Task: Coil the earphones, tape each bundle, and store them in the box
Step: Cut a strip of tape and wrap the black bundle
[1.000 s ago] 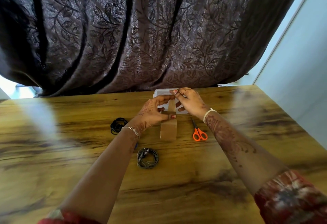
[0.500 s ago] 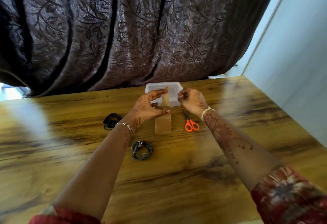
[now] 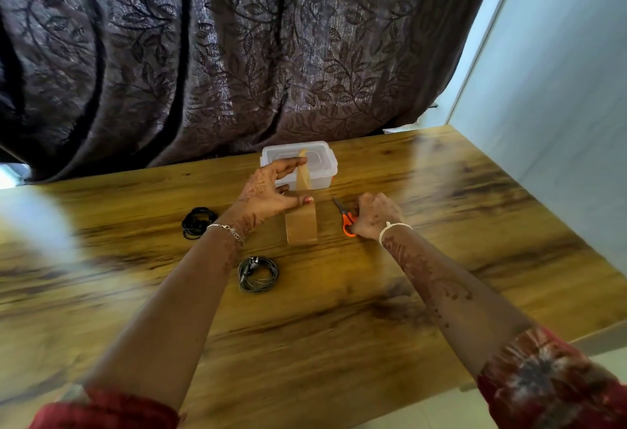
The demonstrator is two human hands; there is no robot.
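Note:
My left hand (image 3: pixel 268 193) holds a roll of brown tape (image 3: pixel 301 226) upright on the table, thumb on its top, with a pulled strip of tape (image 3: pixel 302 174) rising to my fingertips. My right hand (image 3: pixel 373 215) has come down on the orange-handled scissors (image 3: pixel 346 220) and curls round their handles. A coiled grey earphone bundle (image 3: pixel 258 274) lies on the table in front of the tape. A coiled black earphone bundle (image 3: pixel 198 222) lies to the left. The clear plastic box (image 3: pixel 322 165), lid on, stands behind the tape.
A wooden table (image 3: pixel 339 310) carries everything. A dark leaf-patterned curtain (image 3: pixel 220 55) hangs along the far edge. A pale wall (image 3: pixel 559 106) runs close along the right side of the table.
My right hand let go of the tape strip's end and dropped to the right onto the scissors. My left hand keeps the roll and now holds the strip up alone.

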